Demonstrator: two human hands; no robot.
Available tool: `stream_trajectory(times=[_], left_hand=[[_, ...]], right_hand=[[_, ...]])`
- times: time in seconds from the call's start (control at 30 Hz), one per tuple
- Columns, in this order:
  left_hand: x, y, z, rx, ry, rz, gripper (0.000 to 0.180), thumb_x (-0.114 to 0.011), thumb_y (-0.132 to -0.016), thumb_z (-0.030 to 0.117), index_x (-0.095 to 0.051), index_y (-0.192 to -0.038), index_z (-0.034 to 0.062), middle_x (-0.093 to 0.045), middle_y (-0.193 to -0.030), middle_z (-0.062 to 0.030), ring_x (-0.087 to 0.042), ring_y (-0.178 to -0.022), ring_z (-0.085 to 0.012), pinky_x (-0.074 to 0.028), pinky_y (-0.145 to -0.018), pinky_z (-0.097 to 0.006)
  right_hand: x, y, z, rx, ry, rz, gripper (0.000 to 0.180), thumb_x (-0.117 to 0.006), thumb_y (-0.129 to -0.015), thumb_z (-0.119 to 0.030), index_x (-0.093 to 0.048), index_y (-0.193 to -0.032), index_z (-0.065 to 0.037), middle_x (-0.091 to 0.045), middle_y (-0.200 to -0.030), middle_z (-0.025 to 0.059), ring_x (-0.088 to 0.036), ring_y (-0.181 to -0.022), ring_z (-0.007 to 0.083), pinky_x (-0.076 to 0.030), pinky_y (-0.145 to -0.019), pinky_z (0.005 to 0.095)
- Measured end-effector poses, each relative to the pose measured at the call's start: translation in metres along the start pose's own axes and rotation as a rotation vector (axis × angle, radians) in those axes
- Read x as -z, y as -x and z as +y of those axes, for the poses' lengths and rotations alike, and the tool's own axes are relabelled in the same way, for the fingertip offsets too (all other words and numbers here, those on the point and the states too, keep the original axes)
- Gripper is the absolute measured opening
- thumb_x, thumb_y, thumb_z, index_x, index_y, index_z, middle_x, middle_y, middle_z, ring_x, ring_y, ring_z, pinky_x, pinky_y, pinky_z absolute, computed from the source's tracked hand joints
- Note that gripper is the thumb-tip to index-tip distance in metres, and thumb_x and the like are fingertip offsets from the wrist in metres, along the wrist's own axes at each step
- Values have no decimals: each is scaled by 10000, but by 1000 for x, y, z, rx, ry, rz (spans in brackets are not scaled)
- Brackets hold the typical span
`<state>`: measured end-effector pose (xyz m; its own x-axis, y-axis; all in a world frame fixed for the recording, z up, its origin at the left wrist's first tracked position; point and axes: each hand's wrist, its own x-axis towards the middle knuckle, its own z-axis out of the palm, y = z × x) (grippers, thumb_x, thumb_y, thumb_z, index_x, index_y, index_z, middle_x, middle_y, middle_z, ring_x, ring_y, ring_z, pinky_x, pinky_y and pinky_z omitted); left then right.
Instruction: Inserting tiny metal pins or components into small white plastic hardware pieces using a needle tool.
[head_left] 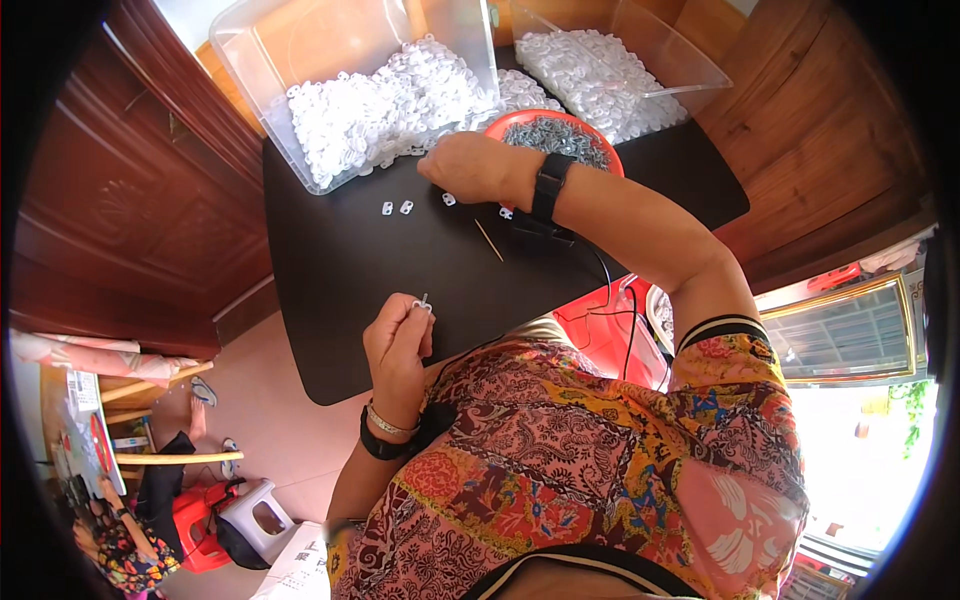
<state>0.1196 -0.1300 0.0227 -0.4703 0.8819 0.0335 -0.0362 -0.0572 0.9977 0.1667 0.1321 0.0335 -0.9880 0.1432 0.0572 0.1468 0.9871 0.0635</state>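
My left hand [394, 338] is closed above the near part of the dark table [380, 265]. Its thumb and finger pinch a small white plastic clip [423, 306] with a thin metal pin standing up from it. My right hand [468, 166] reaches across to the front of a clear plastic bin [320, 178] heaped with small white plastic clips [385, 110]. Its fingers are curled together, and what they hold, if anything, is hidden. Right beside that wrist sits a red bowl [612, 152] full of small grey metal pins [555, 138].
Several loose white clips [406, 208] and a thin wooden stick [488, 240] lie on the table. A second clear bin [690, 88] of white pieces stands at the back right. A black cable [603, 262] runs off the right edge. Another person [135, 545] sits at lower left.
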Motion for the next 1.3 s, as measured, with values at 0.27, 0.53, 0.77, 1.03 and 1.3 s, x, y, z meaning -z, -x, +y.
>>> stream_trajectory(times=[0.27,0.53,0.77,1.03,1.3], left_hand=[[3,-4,2,-1,15,17,215,-450,-928,125,-519,-751,25,-425,-571,14,-363,-502,-58,-277,-473,-219],[-6,-16,12,-29,59,17,202,-442,-934,133,-520,-792,13,-429,-585,-5,-367,-498,-67,-270,-468,-215],[-10,-20,11,-34,74,-6,190,-491,-935,137,-530,-799,11,-472,-630,9,-375,-510,-30,-278,-466,-197],[-12,-20,7,-17,32,-3,179,-486,-936,125,-528,-799,18,-465,-630,14,-371,-516,-30,-277,-468,-196],[-13,-17,4,9,-5,-7,178,-495,-938,125,-522,-795,23,-457,-644,19,-367,-531,-32,-275,-474,-202]], right_hand=[[40,31,-5,-66,-625,303,208,-599,-881,-140,-644,-1020,8,-668,-846,144,-636,-752,234,-503,-714,338],[36,72,-44,-201,-1672,96,229,-609,-904,-93,-578,-1115,-8,-653,-902,38,-588,-786,81,-485,-715,223],[26,81,-62,-251,-1890,62,176,-651,-880,-96,-599,-1027,-14,-664,-879,48,-601,-732,82,-489,-680,216],[23,83,-71,-245,-1845,102,158,-645,-884,-80,-606,-1016,-3,-658,-875,35,-593,-737,77,-479,-674,214],[20,85,-84,-212,-1716,218,122,-646,-871,-74,-623,-970,-6,-623,-803,0,-572,-724,54,-475,-657,208]])
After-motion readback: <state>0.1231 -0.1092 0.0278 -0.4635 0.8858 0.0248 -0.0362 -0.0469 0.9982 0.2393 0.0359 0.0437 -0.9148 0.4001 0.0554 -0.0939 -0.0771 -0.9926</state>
